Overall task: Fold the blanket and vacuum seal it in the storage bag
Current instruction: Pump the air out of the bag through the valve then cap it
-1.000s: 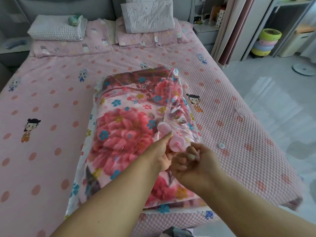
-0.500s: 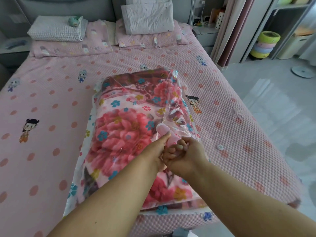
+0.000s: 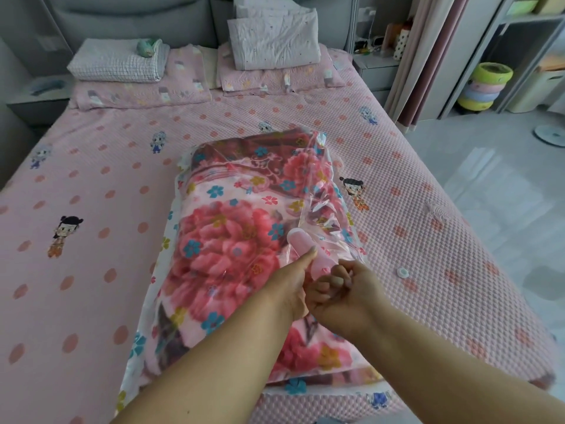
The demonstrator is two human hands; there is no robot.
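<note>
Meanwhile, on a pink quilted bed (image 3: 91, 270) dotted with cartoon figures, one folded red-and-pink floral blanket (image 3: 226, 255) lies inside one clear plastic storage bag (image 3: 324, 191) at the centre of the frame. Both hands meet at the bag's right edge, on a pale pink cylindrical hand pump (image 3: 301, 244) that stands on the plastic. The left hand (image 3: 290, 289) grips the pump's barrel with its thumb along the side. The right hand (image 3: 342, 289) curls tightly at the pump's base, though whether it holds the pump, the valve or the film beneath cannot be told.

Judging by the blanket already bagged, the step in hand looks to be drawing the air out. Done well, that would mean keeping the pump square on the valve, one hand steadying the base so the seal does not break, and pressing the loose, wrinkled film near the upper right of the bag flat as it shrinks. A tilted pump would likely leak.

One small white round cap (image 3: 402, 272) sits alone on the bedspread just right of the hands, probably the valve's cover, to be screwed back on afterwards. At the head of the bed, upper frame, lie two pink pillows, one folded white checked quilt (image 3: 119, 64) and one folded pale cover (image 3: 272, 41).
</note>
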